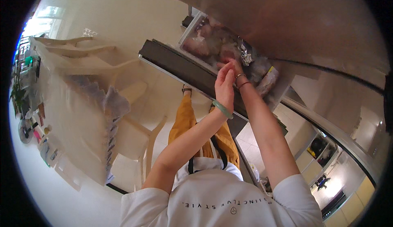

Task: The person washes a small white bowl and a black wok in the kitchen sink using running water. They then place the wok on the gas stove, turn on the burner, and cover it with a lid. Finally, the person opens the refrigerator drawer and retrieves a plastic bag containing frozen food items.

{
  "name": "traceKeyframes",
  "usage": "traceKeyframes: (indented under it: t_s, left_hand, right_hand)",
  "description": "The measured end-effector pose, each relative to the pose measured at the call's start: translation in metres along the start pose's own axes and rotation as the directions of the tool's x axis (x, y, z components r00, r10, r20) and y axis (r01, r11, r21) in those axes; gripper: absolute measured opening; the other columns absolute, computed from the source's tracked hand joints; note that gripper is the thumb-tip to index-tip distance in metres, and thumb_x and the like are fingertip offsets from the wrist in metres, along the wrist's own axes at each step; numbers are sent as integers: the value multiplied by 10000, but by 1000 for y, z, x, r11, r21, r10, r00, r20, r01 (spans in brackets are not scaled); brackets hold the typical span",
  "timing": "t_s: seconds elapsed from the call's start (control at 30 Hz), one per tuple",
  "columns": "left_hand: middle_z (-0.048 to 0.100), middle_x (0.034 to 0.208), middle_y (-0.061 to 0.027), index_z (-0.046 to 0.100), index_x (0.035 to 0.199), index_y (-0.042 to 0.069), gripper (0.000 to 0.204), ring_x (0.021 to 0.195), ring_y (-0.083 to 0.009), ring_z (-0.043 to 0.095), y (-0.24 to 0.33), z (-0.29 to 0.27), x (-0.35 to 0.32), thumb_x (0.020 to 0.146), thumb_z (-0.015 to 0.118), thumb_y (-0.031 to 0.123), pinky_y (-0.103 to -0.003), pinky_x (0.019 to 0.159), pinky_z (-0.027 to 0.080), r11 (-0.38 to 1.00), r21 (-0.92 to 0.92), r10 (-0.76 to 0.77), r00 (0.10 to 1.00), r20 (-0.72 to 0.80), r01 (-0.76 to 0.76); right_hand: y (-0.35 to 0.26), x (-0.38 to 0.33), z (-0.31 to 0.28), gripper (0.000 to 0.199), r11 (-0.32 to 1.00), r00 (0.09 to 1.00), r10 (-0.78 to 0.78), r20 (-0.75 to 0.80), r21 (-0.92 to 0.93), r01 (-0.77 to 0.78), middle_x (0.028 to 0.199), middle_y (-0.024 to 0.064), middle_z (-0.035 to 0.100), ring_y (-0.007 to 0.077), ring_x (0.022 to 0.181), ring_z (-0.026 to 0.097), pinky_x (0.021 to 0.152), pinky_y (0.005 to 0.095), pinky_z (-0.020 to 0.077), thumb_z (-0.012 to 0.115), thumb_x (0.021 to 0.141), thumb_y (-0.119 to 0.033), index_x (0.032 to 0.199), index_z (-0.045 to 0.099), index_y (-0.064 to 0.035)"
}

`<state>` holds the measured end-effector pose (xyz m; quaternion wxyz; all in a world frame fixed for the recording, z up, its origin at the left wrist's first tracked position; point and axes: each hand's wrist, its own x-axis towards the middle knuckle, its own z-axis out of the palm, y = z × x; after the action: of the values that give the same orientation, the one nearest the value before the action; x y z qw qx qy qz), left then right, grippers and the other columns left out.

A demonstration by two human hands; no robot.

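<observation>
reaching into freezer drawer (192, 28), frosty wrapped packages (213, 42), left hand (224, 83) open flat, right hand (235, 68) grip unclear

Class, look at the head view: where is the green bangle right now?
The green bangle sits on the left wrist, just right of centre, below the left hand raised at the drawer of wrapped food.

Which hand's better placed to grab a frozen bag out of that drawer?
Probably the right hand: its fingers already reach in among the frozen bags in the open drawer. The left hand sits flat against the drawer's front edge, outside it.
</observation>
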<state>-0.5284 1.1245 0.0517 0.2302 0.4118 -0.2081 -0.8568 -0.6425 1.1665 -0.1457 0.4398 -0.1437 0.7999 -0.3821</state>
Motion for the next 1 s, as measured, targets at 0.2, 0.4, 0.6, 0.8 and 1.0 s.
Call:
traceKeyframes:
  t_s: [0.2,0.4,0.6,0.8,1.0]
  left_hand:
    - [584,1155,-65,533,1199,47,292,1069,-161,545,27,-7,30,926,507,145,-301,946,411,982,14,-190,981,29,190]
    - [575,1156,-111,506,1208,12,309,1073,-205,556,64,-23,52,908,507,84,-349,945,454,985,-38,-166,983,80,169]
    - [582,1135,-64,511,1238,17,359,1023,-147,555,72,-32,79,884,543,69,-287,858,465,917,394,-127,983,135,64]
    - [596,1118,-41,508,1269,62,444,1006,-119,555,67,-8,103,849,633,133,-291,795,470,773,516,-489,865,115,369]
    - [611,1092,-46,473,1303,78,527,982,-148,587,62,-15,115,821,675,146,-305,773,496,752,609,-479,844,242,252]
  right_hand:
    - [1,4,3,276,995,1000,27,-15,-96,-28,862,40,644,131,742,590,668,269,476,637,810,-233,942,625,9]
    - [-71,-36,-30,196,981,987,156,-48,128,-149,801,42,640,111,675,589,608,258,470,588,825,-204,839,633,-13]
    - [-95,-101,-65,97,384,981,121,153,904,-188,735,18,549,147,735,539,747,347,473,563,843,-148,837,609,-62]
    - [-74,-94,-72,160,228,968,-96,232,952,-205,889,56,599,152,792,547,815,344,458,536,863,-158,958,593,-42]
    - [-106,-101,-64,278,330,993,32,112,937,-116,972,39,607,158,873,558,813,334,462,571,854,-158,1097,580,-25]
